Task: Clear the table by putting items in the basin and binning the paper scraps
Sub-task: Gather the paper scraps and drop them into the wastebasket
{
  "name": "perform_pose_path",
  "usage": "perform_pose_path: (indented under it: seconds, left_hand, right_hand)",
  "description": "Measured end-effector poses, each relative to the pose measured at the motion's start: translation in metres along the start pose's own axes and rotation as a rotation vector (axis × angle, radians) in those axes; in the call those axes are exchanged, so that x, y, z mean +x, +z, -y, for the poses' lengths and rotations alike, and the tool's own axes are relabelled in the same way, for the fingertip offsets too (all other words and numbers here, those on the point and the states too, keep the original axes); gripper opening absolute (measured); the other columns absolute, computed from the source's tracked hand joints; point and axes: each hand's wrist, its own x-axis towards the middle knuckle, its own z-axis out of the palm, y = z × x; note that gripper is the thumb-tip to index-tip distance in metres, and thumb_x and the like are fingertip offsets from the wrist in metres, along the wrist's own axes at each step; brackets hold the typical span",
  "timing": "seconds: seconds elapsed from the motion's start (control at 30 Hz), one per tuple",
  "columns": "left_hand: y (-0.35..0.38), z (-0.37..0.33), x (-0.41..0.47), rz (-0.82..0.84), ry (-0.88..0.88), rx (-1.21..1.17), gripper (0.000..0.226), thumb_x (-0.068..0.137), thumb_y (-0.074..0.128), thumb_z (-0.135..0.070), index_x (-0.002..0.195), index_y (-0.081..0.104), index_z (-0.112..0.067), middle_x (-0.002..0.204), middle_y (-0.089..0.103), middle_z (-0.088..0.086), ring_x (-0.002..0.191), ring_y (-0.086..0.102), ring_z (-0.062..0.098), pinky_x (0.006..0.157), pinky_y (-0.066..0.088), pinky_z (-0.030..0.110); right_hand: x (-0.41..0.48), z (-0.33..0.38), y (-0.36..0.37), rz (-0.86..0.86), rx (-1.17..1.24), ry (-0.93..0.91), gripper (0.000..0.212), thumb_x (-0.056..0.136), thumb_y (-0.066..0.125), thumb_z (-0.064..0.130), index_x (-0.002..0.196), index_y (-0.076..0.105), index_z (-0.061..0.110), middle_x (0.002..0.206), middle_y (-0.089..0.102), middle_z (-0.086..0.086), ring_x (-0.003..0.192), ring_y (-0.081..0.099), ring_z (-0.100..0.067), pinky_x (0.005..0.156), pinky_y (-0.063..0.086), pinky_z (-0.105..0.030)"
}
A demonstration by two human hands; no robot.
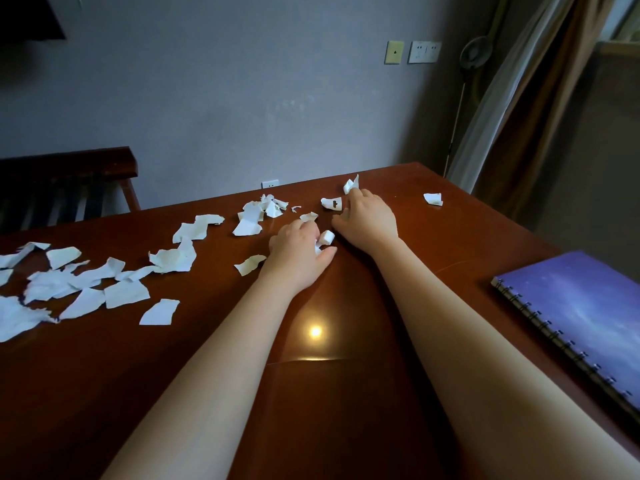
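Status: scrap collection early, most of the job left.

Left hand point(299, 251) is down on the desk point(346, 393) near centre, fingers curled round a small wad of paper point(326, 237) that pokes out by the thumb. Looks like it's hoarding what has been picked up. Right hand point(369, 216) lies just beyond it, palm down, fingers spread; fingertips touch a torn scrap point(350, 185) at the far edge. Can't tell if it has actually pinched anything.

Still on the desk:
- big scatter of paper scraps point(69, 282) across the left side, running up to a cluster at far centre point(258, 214)
- a few loose bits round the hands, one with a dark mark point(332, 203)
- a lone scrap point(433, 199) far right, well apart from the rest
- purple spiral notebook point(581, 317) near right, untouched; presumably goes in the basin

Neither basin nor bin is in view, so can't confirm anything is deposited yet. Judging by the spread: scraps mostly uncollected, notebook not moved. Many more grabs needed on the left pile before a bin trip closes this out.
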Motion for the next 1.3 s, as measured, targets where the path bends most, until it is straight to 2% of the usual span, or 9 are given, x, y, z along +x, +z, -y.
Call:
perform_pose_path:
  seconds: [0.13,0.4,0.67,0.77,0.9,1.1,1.17,1.23,1.3]
  left_hand:
    - [0.000,-0.001,0.000,-0.001,-0.020,0.013,0.039,0.092,0.050,-0.043,0.111,0.057,-0.009,0.113,0.056,0.007,0.103,0.050,0.020,0.084,0.044,0.033]
    - [-0.005,-0.004,-0.005,-0.062,-0.009,-0.044,0.036,0.093,0.051,-0.035,0.111,0.054,-0.004,0.111,0.057,0.009,0.098,0.051,0.019,0.072,0.038,0.022]
    - [-0.012,-0.006,-0.009,-0.069,-0.073,-0.088,0.048,0.088,0.057,-0.047,0.113,0.055,-0.006,0.099,0.064,0.009,0.093,0.060,0.023,0.071,0.046,0.028]
    - [-0.015,-0.007,-0.009,-0.083,-0.124,-0.200,0.033,0.087,0.058,-0.045,0.089,0.055,-0.012,0.084,0.058,0.005,0.085,0.057,0.020,0.064,0.042,0.026]
    - [-0.018,-0.009,-0.009,-0.092,-0.191,-0.268,0.040,0.088,0.057,-0.044,0.062,0.043,-0.017,0.065,0.050,-0.002,0.069,0.049,0.013,0.051,0.031,0.018]
    - [-0.036,-0.024,-0.024,-0.185,-0.273,-0.463,0.046,0.089,0.057,-0.041,0.055,0.040,-0.016,0.056,0.044,-0.002,0.055,0.042,0.011,0.051,0.030,0.018]
    - [-0.043,-0.029,-0.037,-0.222,-0.305,-0.548,0.046,0.089,0.057,-0.041,0.055,0.042,-0.012,0.055,0.045,-0.001,0.054,0.042,0.010,0.050,0.030,0.019]
    - [-0.048,-0.034,-0.055,-0.232,-0.346,-0.638,0.046,0.088,0.057,-0.041,0.062,0.051,-0.005,0.058,0.048,0.001,0.055,0.042,0.010,0.052,0.032,0.022]
    - [-0.052,-0.040,-0.075,-0.233,-0.374,-0.734,0.049,0.088,0.056,-0.044,0.076,0.061,0.004,0.067,0.055,0.007,0.062,0.047,0.012,0.054,0.035,0.025]
  right_hand:
    - [-0.004,0.002,-0.004,0.015,-0.039,-0.003,0.025,0.086,0.051,0.031,0.101,0.057,0.012,0.083,0.056,-0.002,0.078,0.049,-0.017,0.059,0.039,-0.030]
    - [-0.004,0.004,-0.002,-0.014,-0.071,0.010,0.024,0.088,0.051,0.031,0.087,0.063,0.010,0.075,0.060,-0.002,0.073,0.055,-0.017,0.061,0.047,-0.030]
    - [-0.008,0.007,-0.006,-0.025,-0.057,0.052,0.021,0.090,0.048,0.027,0.084,0.063,0.013,0.073,0.058,-0.001,0.069,0.060,-0.021,0.064,0.052,-0.031]
    - [-0.010,0.008,-0.012,0.007,-0.008,0.112,0.025,0.091,0.049,0.029,0.075,0.062,0.015,0.068,0.057,-0.001,0.065,0.059,-0.018,0.061,0.053,-0.028]
    - [-0.018,0.011,-0.024,-0.060,0.287,0.309,0.033,0.093,0.050,0.030,0.062,0.056,0.021,0.057,0.052,0.005,0.058,0.056,-0.015,0.051,0.044,-0.021]
    - [-0.055,0.028,-0.056,-0.094,0.542,0.397,0.040,0.089,0.054,0.028,0.050,0.048,0.020,0.051,0.055,0.000,0.049,0.060,-0.023,0.054,0.052,-0.030]
    - [-0.070,0.032,-0.066,-0.116,0.655,0.445,0.034,0.087,0.056,0.026,0.056,0.053,0.013,0.055,0.056,-0.006,0.052,0.060,-0.027,0.057,0.055,-0.035]
    - [-0.089,0.034,-0.077,-0.141,0.763,0.507,0.024,0.088,0.059,0.025,0.085,0.070,0.005,0.076,0.065,-0.015,0.069,0.066,-0.029,0.073,0.057,-0.041]
    - [-0.110,0.034,-0.089,-0.127,0.888,0.587,0.032,0.091,0.059,0.027,0.109,0.066,0.001,0.075,0.063,-0.010,0.071,0.065,-0.024,0.079,0.057,-0.037]
